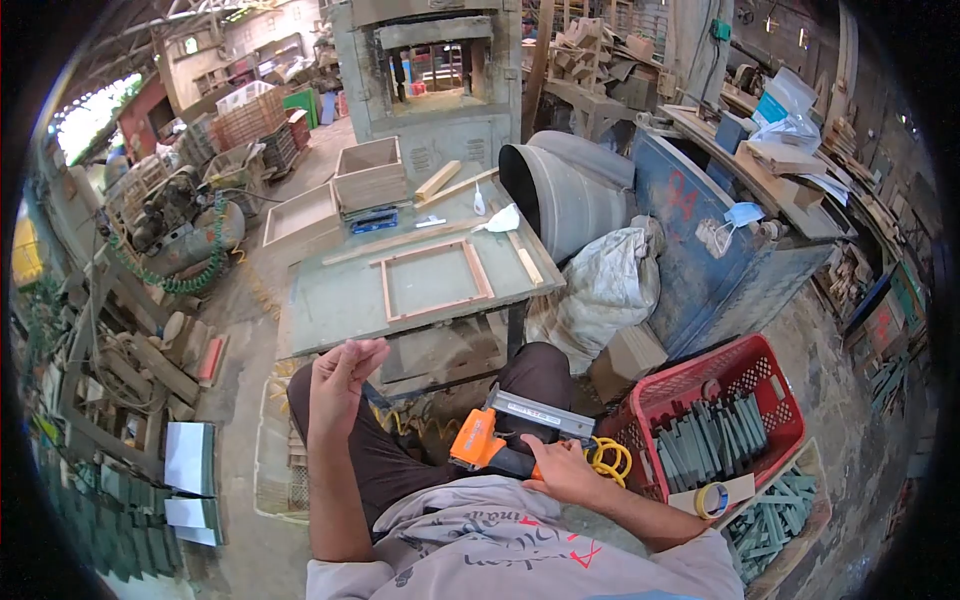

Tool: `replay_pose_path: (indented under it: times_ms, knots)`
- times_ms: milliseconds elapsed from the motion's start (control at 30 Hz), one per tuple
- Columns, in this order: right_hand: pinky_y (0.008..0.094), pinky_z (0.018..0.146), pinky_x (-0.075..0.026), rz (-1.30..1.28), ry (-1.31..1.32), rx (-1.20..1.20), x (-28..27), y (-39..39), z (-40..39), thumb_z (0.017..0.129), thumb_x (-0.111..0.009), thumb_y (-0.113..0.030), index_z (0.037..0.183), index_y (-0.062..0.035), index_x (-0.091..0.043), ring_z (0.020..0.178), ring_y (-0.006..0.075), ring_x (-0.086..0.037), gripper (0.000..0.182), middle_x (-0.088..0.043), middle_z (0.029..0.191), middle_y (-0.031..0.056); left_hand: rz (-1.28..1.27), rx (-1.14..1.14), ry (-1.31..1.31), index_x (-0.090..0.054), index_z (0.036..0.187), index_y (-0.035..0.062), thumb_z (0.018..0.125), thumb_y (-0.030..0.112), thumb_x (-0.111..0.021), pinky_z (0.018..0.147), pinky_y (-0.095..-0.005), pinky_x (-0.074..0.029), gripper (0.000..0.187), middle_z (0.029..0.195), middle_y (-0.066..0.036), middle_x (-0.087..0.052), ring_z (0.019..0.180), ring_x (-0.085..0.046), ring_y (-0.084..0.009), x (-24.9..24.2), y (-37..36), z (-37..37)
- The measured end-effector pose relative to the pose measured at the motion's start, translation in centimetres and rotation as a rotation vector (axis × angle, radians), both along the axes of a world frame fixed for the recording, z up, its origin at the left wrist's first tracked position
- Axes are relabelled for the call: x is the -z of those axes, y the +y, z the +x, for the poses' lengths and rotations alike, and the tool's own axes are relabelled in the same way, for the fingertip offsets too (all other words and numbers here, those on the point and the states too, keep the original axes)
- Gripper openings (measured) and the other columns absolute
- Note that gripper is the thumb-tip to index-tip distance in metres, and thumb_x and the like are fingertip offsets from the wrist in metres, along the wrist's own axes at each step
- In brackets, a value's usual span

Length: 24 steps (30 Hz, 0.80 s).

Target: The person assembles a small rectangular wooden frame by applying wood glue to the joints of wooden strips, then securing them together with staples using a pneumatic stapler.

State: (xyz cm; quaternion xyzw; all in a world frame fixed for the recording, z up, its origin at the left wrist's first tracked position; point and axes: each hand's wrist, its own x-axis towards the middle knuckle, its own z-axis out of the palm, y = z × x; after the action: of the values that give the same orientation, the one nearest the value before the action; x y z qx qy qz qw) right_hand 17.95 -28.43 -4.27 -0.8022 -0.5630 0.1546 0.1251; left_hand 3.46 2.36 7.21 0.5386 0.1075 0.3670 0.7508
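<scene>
My right hand (pixel 565 470) is closed round the handle of an orange and grey nail gun (pixel 482 440), which lies across my lap with its yellow hose coiled beside it. Raised in front of my left knee, my left hand (pixel 345 368) has its fingers pressed together; whether anything small is between them cannot be made out. Beyond it, a thin rectangular wooden frame (pixel 388 292) lies flat on the worktable (pixel 310 325). Loose wooden strips, a blue tool (pixel 374 220) and a white glue bottle (pixel 500 219) rest behind the frame.
Wooden boxes (pixel 368 175) stand at the table's back left. To my right is a red crate (pixel 785 375) of dark strips, with a tape roll (pixel 711 500) at its near edge. A white sack (pixel 610 280) and a blue panel (pixel 690 240) stand behind the crate.
</scene>
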Motion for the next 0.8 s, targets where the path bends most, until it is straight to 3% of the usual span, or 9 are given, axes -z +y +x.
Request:
replay_pose_path:
  times_ms: [133,333,400,433,500,533,600,733,800]
  knots:
    - [0.0487,0.081,-0.035,-0.005,-0.043,0.025,-0.1,0.1,-0.3,0.08,-0.071,-0.037,0.139,-0.0044,-0.028,0.093,0.0345,-0.06,0.08,-0.064,0.096,0.0161,-0.089,-0.023,0.023,-0.065,0.105,-0.0082,0.098,0.018,-0.053,0.092,-0.0351,-0.052,0.03,0.104,-0.019,-0.068,0.099,-0.067,-0.027,-0.9,-1.3,0.3]
    - [0.0491,0.082,-0.034,-0.002,-0.026,0.067,-0.2,0.4,-0.7,0.079,-0.072,-0.034,0.141,-0.004,-0.026,0.093,0.033,-0.061,0.083,-0.064,0.095,0.0158,0.008,-0.1,0.091,-0.066,0.102,-0.0064,0.091,0.012,-0.063,0.088,-0.033,-0.052,0.021,0.089,-0.014,-0.069,0.082,-0.068,-0.0207,1.0,0.8,-0.7]
    - [0.0492,0.083,-0.034,-0.011,-0.015,0.082,-0.3,0.5,-0.8,0.079,-0.073,-0.033,0.142,-0.004,-0.026,0.093,0.0329,-0.061,0.084,-0.064,0.095,0.0157,0.023,-0.151,0.129,-0.066,0.083,-0.0015,0.089,0.01,-0.066,0.079,-0.0307,-0.052,0.013,0.074,-0.008,-0.066,0.067,-0.063,-0.0142,0.8,0.8,-0.8]
    - [0.0494,0.084,-0.033,-0.009,-0.021,0.086,-0.4,0.5,-0.9,0.078,-0.073,-0.032,0.142,-0.004,-0.025,0.093,0.033,-0.061,0.085,-0.064,0.095,0.0156,0.023,-0.151,0.13,-0.066,0.083,-0.0015,0.089,0.01,-0.066,0.079,-0.0307,-0.052,0.013,0.074,-0.008,-0.066,0.067,-0.063,-0.0142,0.9,0.9,-0.8]
    - [0.0497,0.084,-0.033,-0.009,-0.024,0.088,-0.4,0.6,-0.9,0.077,-0.074,-0.031,0.143,-0.004,-0.024,0.092,0.0331,-0.061,0.087,-0.064,0.095,0.0155,0.03,-0.188,0.054,-0.056,0.066,0.0067,0.089,0.009,-0.065,0.074,-0.0296,-0.05,0.025,0.062,-0.002,-0.058,0.058,-0.055,-0.0102,1.2,1.0,-0.8]
    - [0.0496,0.085,-0.034,-0.014,-0.018,0.077,-0.3,0.7,-0.7,0.076,-0.074,-0.029,0.145,-0.0038,-0.021,0.092,0.0331,-0.061,0.09,-0.064,0.094,0.0153,0.029,-0.188,0.056,-0.056,0.066,0.0067,0.089,0.009,-0.065,0.074,-0.0296,-0.05,0.025,0.062,-0.002,-0.058,0.058,-0.055,-0.0102,1.2,1.0,-0.9]
    - [0.0495,0.086,-0.034,-0.018,-0.014,0.064,0.0,1.0,-0.3,0.075,-0.075,-0.027,0.146,-0.0037,-0.018,0.092,0.0331,-0.061,0.094,-0.064,0.094,0.0152,0.004,-0.201,0.073,-0.049,0.061,0.0114,0.09,0.012,-0.065,0.073,-0.0301,-0.049,0.034,0.057,0.002,-0.05,0.052,-0.048,-0.0088,1.0,1.1,-0.9]
    - [0.0461,0.085,-0.04,-0.082,-0.047,0.003,0.8,1.7,0.2,0.069,-0.076,-0.023,0.149,-0.0036,-0.008,0.087,0.0339,-0.063,0.107,-0.066,0.088,0.0163,-0.053,-0.162,0.085,-0.049,0.061,0.0116,0.095,0.022,-0.06,0.072,-0.0297,-0.048,0.037,0.054,0.003,-0.045,0.049,-0.043,-0.0088,1.2,1.2,-1.1]
    - [0.0447,0.084,-0.043,-0.094,-0.048,-0.019,0.7,2.1,0.0,0.068,-0.077,-0.022,0.15,-0.0036,-0.006,0.084,0.0341,-0.065,0.11,-0.067,0.087,0.0168,-0.031,0.009,-0.019,-0.048,0.06,0.0121,0.099,0.032,-0.052,0.071,-0.0295,-0.048,0.044,0.053,0.002,-0.043,0.049,-0.04,-0.0089,1.7,2.0,-1.6]
